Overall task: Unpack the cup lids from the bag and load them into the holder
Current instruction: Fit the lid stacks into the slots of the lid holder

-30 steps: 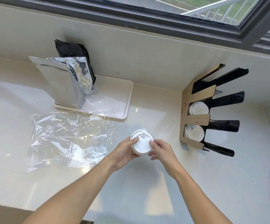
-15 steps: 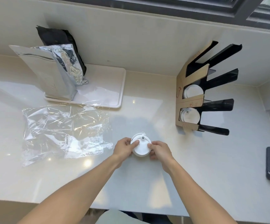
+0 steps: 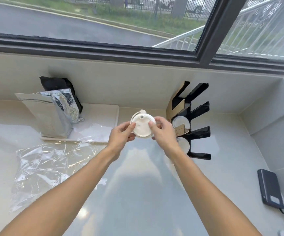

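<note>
Here, two bare hands hold a small stack of white cup lids point(image 3: 143, 126) up in the air above the worktop point(image 3: 137, 193), near its back edge. The left hand point(image 3: 121, 134) pinches the left side of the stack, with its thumb on top. The right hand point(image 3: 163, 132) pinches the right side the same way. The top lid has a little hole and a small tab at its far edge.

Just to the right of the hands stands the lid holder point(image 3: 191, 120), close to the back right corner of the worktop. It is black with a brown cardboard front, and its black arms stick out to the right. White lids point(image 3: 180, 122) sit in one slot, and more white lids point(image 3: 183, 144) sit in the slot below it. The right hand hides part of them.

An empty clear plastic bag point(image 3: 49, 169) lies flat and crinkled on the left side of the worktop. Behind it, a white tray point(image 3: 110, 116) sits by the back edge. A silver pouch point(image 3: 52, 116) stands on the tray, with a black pouch point(image 3: 57, 84) behind it against the wall. A dark phone point(image 3: 270, 188) lies near the right edge of the worktop, and a cable runs from it. A window point(image 3: 137, 23) is above the wall.
</note>
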